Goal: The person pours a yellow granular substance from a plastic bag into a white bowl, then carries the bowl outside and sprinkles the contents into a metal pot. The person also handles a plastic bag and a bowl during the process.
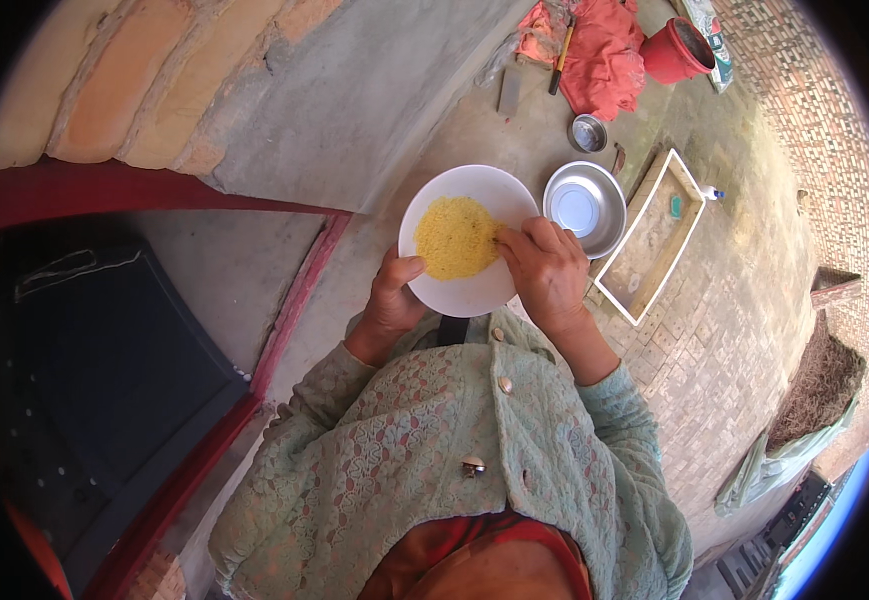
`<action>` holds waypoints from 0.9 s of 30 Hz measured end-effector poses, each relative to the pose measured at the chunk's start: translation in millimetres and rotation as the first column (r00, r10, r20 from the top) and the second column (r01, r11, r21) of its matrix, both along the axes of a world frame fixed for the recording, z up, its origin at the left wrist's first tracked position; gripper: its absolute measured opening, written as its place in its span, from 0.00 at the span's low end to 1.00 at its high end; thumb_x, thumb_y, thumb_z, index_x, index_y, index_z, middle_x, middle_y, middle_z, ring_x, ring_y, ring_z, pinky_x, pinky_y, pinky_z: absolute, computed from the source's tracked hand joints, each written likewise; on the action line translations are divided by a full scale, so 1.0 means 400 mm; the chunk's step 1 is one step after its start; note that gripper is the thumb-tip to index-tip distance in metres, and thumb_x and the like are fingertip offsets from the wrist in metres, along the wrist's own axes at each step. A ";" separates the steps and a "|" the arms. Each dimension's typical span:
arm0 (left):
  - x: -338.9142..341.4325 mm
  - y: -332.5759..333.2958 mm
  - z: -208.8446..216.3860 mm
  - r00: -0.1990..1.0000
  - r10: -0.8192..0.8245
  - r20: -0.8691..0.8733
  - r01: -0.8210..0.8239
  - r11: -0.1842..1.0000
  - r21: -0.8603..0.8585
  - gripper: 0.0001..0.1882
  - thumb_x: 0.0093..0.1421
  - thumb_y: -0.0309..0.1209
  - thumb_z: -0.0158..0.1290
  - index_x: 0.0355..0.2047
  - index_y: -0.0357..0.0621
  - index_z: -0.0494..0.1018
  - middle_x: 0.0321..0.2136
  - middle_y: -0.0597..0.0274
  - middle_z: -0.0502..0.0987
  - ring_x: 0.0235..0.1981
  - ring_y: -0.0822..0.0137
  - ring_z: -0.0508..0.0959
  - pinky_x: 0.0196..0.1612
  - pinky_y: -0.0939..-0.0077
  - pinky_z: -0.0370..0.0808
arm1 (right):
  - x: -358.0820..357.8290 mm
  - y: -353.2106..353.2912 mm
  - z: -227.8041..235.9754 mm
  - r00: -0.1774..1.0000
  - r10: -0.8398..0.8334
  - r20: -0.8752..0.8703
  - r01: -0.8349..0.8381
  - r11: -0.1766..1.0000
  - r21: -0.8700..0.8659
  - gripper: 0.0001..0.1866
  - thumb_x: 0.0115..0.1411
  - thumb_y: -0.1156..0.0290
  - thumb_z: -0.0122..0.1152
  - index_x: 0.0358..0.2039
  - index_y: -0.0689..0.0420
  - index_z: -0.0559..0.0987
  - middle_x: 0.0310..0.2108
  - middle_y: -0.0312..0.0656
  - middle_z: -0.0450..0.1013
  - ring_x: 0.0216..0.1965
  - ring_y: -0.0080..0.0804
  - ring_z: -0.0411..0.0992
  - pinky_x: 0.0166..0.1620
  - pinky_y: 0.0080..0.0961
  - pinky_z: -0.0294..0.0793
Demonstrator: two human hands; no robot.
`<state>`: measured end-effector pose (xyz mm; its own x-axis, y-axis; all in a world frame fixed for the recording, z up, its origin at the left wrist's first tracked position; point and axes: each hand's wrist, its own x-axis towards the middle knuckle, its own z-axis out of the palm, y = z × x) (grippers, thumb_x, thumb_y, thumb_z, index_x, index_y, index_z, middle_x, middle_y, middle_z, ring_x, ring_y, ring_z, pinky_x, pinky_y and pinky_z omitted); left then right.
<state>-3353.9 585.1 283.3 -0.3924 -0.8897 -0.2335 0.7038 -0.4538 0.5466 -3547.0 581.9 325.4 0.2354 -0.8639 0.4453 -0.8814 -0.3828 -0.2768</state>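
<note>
A white bowl (470, 298) is held up in front of my chest, with yellow grain (452, 236) spread over its bottom. My left hand (391, 295) grips the bowl's left side, thumb over the rim and fingers hidden beneath. On the right, my right hand (547, 268) reaches over the rim, its fingertips pinched together at the edge of the grain. Whatever is between those fingertips is too small to make out. Just beyond my right hand, a metal basin (612, 232) rests on the ground.
Past the basin lie a small metal bowl (588, 133) and a white-edged rectangular frame (639, 308). Farther off are a red bucket (671, 56), a red cloth (603, 60) and a yellow-black handled tool (562, 60). A plastered wall (325, 110) and a red-framed doorway (300, 270) stand on the left.
</note>
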 end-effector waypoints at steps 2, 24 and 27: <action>-0.004 0.003 -0.002 1.000 0.001 -0.006 -0.001 1.000 -0.004 0.33 0.49 0.38 0.47 0.54 0.30 0.60 0.49 0.51 0.70 0.50 0.62 0.71 0.53 0.69 0.67 | -0.004 0.002 -0.001 1.000 0.020 -0.013 -0.019 1.000 0.006 0.07 0.41 0.72 0.60 0.25 0.52 0.78 0.22 0.32 0.61 0.25 0.27 0.67 0.27 0.26 0.62; -0.017 0.017 0.042 0.997 -0.007 -0.072 0.007 1.000 -0.006 0.37 0.49 0.40 0.48 0.57 0.33 0.57 0.52 0.49 0.67 0.53 0.58 0.68 0.56 0.65 0.64 | -0.046 0.035 0.022 0.908 -0.113 0.404 0.052 0.986 0.159 0.05 0.51 0.77 0.60 0.28 0.57 0.73 0.28 0.38 0.69 0.24 0.33 0.69 0.28 0.27 0.69; -0.015 0.017 0.042 0.997 0.031 -0.065 -0.032 0.999 -0.009 0.38 0.48 0.40 0.48 0.58 0.34 0.56 0.53 0.49 0.65 0.54 0.57 0.67 0.57 0.64 0.63 | -0.059 0.044 0.032 0.850 -0.171 0.498 0.093 0.980 0.178 0.03 0.54 0.76 0.59 0.28 0.58 0.73 0.28 0.39 0.68 0.24 0.31 0.69 0.28 0.24 0.68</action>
